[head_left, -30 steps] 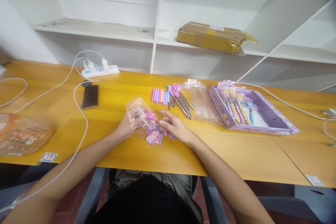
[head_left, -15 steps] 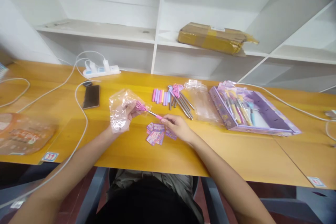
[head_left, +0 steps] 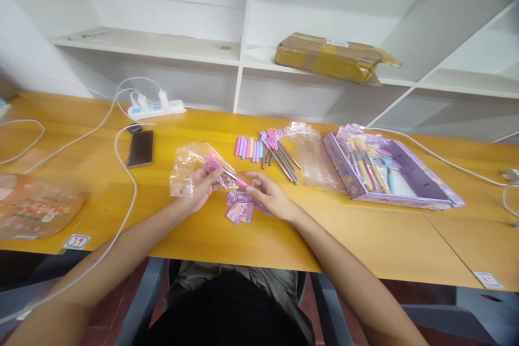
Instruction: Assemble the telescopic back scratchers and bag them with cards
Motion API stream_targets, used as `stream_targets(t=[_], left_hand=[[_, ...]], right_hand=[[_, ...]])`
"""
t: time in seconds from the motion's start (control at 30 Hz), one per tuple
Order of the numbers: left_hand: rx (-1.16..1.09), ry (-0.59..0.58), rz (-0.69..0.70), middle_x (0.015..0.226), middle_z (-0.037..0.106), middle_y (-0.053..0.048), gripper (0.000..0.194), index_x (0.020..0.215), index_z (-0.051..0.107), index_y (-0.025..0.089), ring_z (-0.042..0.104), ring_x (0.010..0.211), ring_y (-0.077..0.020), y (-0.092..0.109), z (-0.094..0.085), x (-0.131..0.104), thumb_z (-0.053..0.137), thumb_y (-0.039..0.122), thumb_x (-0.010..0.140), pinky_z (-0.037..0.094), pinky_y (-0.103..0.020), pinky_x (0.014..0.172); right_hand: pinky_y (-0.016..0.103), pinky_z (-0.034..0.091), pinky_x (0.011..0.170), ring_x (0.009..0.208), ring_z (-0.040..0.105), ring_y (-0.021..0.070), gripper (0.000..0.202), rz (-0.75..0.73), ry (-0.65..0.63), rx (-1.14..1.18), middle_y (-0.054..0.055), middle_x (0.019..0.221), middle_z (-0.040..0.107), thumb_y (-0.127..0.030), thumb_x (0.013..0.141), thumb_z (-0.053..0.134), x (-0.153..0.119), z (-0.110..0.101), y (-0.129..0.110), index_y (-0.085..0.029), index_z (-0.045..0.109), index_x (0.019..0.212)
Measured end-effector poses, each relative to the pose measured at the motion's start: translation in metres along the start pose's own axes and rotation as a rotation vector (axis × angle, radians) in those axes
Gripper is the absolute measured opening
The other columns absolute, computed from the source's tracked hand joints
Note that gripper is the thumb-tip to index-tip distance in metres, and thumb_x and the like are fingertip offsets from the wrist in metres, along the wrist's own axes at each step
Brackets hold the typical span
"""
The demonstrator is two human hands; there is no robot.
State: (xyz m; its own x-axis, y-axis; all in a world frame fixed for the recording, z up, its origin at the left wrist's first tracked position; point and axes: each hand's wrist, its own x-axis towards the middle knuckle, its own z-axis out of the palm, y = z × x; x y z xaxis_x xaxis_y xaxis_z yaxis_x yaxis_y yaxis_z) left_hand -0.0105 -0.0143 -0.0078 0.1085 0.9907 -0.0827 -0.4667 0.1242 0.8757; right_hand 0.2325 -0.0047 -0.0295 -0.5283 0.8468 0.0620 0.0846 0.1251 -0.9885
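Observation:
My left hand (head_left: 205, 186) is closed on a clear plastic bag (head_left: 182, 170), with its thumb across the metal rod of a pink back scratcher (head_left: 230, 174). The claw-shaped head lies within the bag, and the pink handle end sticks out to the right. My right hand (head_left: 270, 194) pinches that handle end between thumb and fingers. Under the hands lie several small printed purple cards (head_left: 240, 211), partly covered by my right hand. Beyond them are more back scratchers (head_left: 281, 157) in a pile, beside a row of pastel handle tubes (head_left: 248, 149).
Flat clear bags (head_left: 312, 157) lie right of the pile. Next to them a purple display box (head_left: 425, 175) holds several packed back scratchers. At left are a phone (head_left: 141, 148), a power strip (head_left: 158, 110), loose white cables and an orange-printed bag (head_left: 40, 205). A taped carton (head_left: 328, 57) rests on the shelf.
The back scratcher's head has gone deeper into the bag. My left hand has shifted slightly right and down, its thumb now over the rod; my right hand has moved a little left.

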Motion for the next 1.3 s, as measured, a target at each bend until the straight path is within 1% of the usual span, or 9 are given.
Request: stream_targets(t=[0.1,0.2,0.33,0.43,0.53,0.67,0.8,1.03,1.3], left_hand=[[-0.049,0.056,0.04,0.099,0.084,-0.01,0.041,0.099,0.074,0.015,0.082,0.094,-0.0243,0.009,-0.003,0.002,0.093,0.044,0.08,0.067,-0.037,0.088],[-0.107,0.105,0.07,0.101,0.084,-0.011,0.035,0.1,0.07,0.015,0.083,0.092,-0.0232,0.018,-0.007,0.005,0.087,0.043,0.088,0.068,-0.034,0.083],[-0.168,0.166,0.086,0.096,0.085,-0.011,0.031,0.098,0.069,0.015,0.083,0.084,-0.0217,0.028,-0.01,0.009,0.075,0.045,0.098,0.068,-0.032,0.078],[-0.176,0.17,0.078,0.096,0.085,-0.011,0.029,0.095,0.068,0.015,0.083,0.083,-0.0201,0.03,-0.01,0.01,0.07,0.043,0.102,0.068,-0.031,0.078],[-0.154,0.132,0.064,0.098,0.085,-0.011,0.027,0.095,0.069,0.015,0.083,0.088,-0.0215,0.028,-0.009,0.008,0.07,0.041,0.102,0.068,-0.032,0.08],[-0.085,0.018,0.011,0.105,0.084,-0.014,0.03,0.101,0.073,0.013,0.083,0.096,-0.0246,0.021,-0.007,0.002,0.075,0.043,0.098,0.068,-0.033,0.083],[-0.016,-0.065,-0.04,0.108,0.084,-0.015,0.034,0.104,0.074,0.013,0.083,0.094,-0.0252,0.009,-0.004,-0.003,0.08,0.045,0.094,0.068,-0.033,0.081],[0.088,-0.242,-0.136,0.108,0.083,-0.017,0.04,0.104,0.077,0.013,0.082,0.089,-0.0247,-0.011,0.0,-0.01,0.081,0.05,0.092,0.068,-0.034,0.081],[0.223,-0.358,-0.212,0.097,0.082,-0.016,0.047,0.104,0.079,0.011,0.082,0.084,-0.0279,-0.015,0.002,-0.016,0.084,0.055,0.088,0.065,-0.034,0.073]], right_hand=[[0.021,0.041,0.047,0.057,0.052,0.0089,0.053,-0.004,-0.017,0.102,-0.006,0.086,0.058,-0.051,0.099,0.071,0.0,-0.004,-0.001,-0.027,0.05,0.141],[0.022,0.046,0.052,0.063,0.058,0.01,0.05,-0.049,-0.032,0.183,-0.003,0.091,0.062,-0.047,0.098,0.074,-0.001,-0.009,-0.006,-0.028,0.053,0.139],[0.027,0.054,0.064,0.068,0.062,0.0117,0.036,-0.098,-0.058,0.27,0.001,0.097,0.069,-0.045,0.1,0.073,-0.002,-0.013,-0.014,-0.025,0.061,0.127],[0.028,0.054,0.065,0.068,0.063,0.0118,0.032,-0.103,-0.068,0.289,0.003,0.098,0.074,-0.045,0.098,0.076,-0.002,-0.012,-0.016,-0.023,0.064,0.118],[0.027,0.053,0.063,0.065,0.063,0.0114,0.032,-0.077,-0.069,0.299,0.002,0.095,0.076,-0.045,0.094,0.081,-0.001,-0.01,-0.014,-0.023,0.064,0.112],[0.026,0.051,0.061,0.064,0.063,0.0121,0.036,-0.034,-0.048,0.276,-0.001,0.086,0.075,-0.043,0.087,0.088,0.001,-0.006,-0.01,-0.023,0.064,0.104],[0.026,0.05,0.064,0.067,0.062,0.0119,0.039,-0.057,0.001,0.204,-0.003,0.083,0.072,-0.042,0.082,0.092,0.003,-0.002,-0.009,-0.023,0.064,0.101],[0.028,0.049,0.064,0.066,0.058,0.0125,0.045,-0.209,0.064,-0.051,-0.004,0.08,0.066,-0.046,0.087,0.088,0.0,0.002,-0.005,-0.024,0.061,0.115],[0.03,0.05,0.062,0.064,0.058,0.0146,0.044,-0.348,0.121,-0.424,-0.001,0.082,0.065,-0.05,0.093,0.081,-0.006,0.004,0.001,-0.025,0.063,0.124]])
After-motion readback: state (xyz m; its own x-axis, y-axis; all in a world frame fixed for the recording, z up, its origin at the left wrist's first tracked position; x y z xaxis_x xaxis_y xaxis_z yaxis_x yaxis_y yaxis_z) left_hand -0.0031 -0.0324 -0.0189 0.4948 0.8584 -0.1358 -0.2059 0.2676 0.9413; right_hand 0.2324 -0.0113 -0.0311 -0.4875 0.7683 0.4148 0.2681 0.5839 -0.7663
